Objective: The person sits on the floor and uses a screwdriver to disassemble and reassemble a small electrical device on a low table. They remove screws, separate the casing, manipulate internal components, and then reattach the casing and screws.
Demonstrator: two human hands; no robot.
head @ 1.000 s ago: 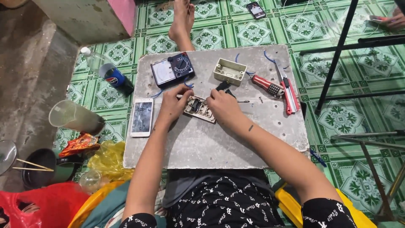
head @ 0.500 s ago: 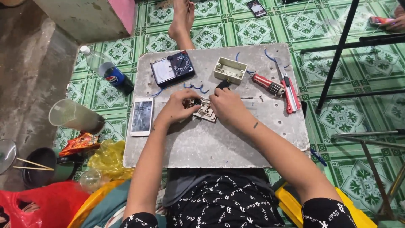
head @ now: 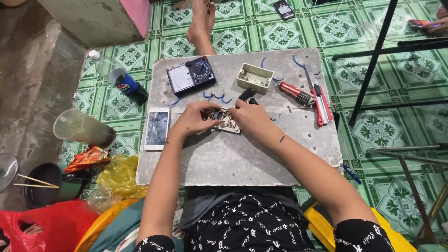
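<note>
Gripping the switch plate (head: 227,122) at mid-slab (head: 242,158), left hand (head: 195,119) and right hand (head: 250,116) kept fingers clamped on it. Step judged: wiring terminals; next likely needs the screwdriver (head: 297,94), far right.

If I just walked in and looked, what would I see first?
Two hands meet in the middle of a grey board: the left hand and right hand pinch a small switch plate between them. Behind them sit a dark meter with a dial and a cream plastic box. A white phone lies at the left.
</note>
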